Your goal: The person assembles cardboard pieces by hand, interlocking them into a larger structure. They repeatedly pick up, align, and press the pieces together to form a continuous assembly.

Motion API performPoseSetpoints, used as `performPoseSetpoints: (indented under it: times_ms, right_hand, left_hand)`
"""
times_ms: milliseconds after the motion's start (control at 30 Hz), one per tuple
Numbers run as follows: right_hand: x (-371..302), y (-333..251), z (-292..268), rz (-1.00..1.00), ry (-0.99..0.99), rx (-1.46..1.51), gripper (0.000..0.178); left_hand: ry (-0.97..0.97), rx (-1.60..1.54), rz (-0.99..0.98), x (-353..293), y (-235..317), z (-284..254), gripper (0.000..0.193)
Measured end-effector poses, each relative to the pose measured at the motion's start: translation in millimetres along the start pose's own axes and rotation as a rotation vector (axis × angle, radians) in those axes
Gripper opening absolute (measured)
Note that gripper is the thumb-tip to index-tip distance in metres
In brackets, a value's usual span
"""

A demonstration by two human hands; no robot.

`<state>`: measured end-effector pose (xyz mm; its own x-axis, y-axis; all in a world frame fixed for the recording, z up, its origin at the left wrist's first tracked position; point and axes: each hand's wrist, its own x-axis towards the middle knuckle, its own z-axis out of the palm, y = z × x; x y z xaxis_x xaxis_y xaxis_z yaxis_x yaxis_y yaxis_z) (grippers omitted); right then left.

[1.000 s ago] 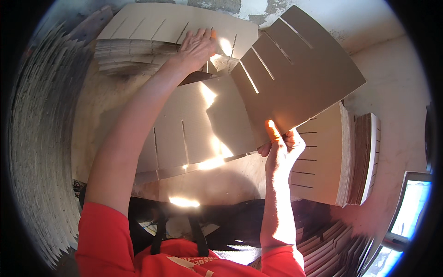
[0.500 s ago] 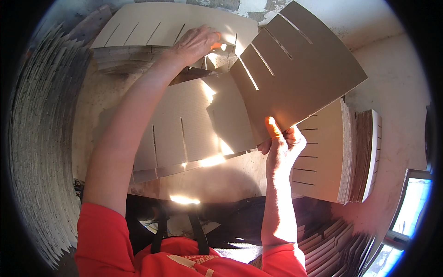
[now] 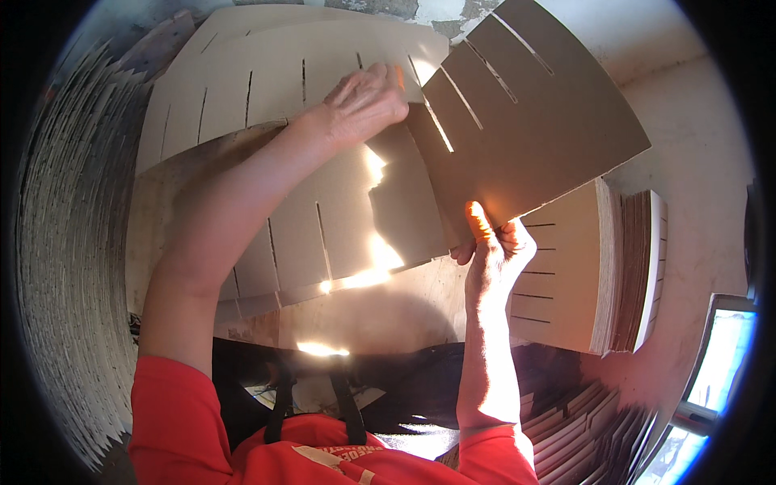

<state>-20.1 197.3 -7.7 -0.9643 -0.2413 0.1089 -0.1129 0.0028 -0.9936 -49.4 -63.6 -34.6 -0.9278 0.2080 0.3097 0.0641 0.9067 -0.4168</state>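
My right hand (image 3: 493, 242) grips the lower edge of a brown slotted cardboard sheet (image 3: 550, 113), thumb on its face; the sheet stands tilted, its slots to the upper left. At the back, my left hand (image 3: 368, 101) is closed on the near edge of a pale slotted cardboard sheet (image 3: 226, 97), whose near side is raised. Behind it lies another pale slotted sheet (image 3: 267, 20). Below both hands lies a further slotted cardboard piece (image 3: 299, 230), crossed by bright sunlight; its left part is hidden by my left forearm.
A tall stack of cardboard sheets (image 3: 77, 242) lines the left side. Stacked slotted sheets (image 3: 566, 275) stand at the right against the wall. More cardboard pieces (image 3: 574, 428) fill the lower right, near a bright window-like panel (image 3: 719, 356).
My left hand has drawn toward me and slightly right, pulling a pale slotted sheet off the rear stack. My right hand and its sheet have hardly moved.
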Motion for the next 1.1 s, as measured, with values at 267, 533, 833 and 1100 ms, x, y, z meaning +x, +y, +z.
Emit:
performPoseSetpoints:
  times_ms: [267, 533, 833, 1100]
  right_hand:
    - [1.2, -5.9, 2.5, 0.042, 0.004, -0.013, 0.012]
    - [4.7, -18.7, -10.9, -0.016, -0.013, -0.1, 0.01]
    - [3.8, -18.2, -13.8, -0.044, 0.048, -0.041, 0.009]
    - [1.0, -22.8, -9.3, 0.019, 0.026, -0.03, 0.007]
  left_hand:
    - [0.126, -0.309, 0.059, -27.6, 36.8, -25.7, 0.032]
    - [0.108, -0.321, 0.202, -38.4, 56.2, -61.1, 0.022]
    - [0.26, -0.67, 0.129, -73.9, 117.4, -95.3, 0.031]
    - [0.187, -0.424, -0.424, -8.8, -10.6, 22.3, 0.05]
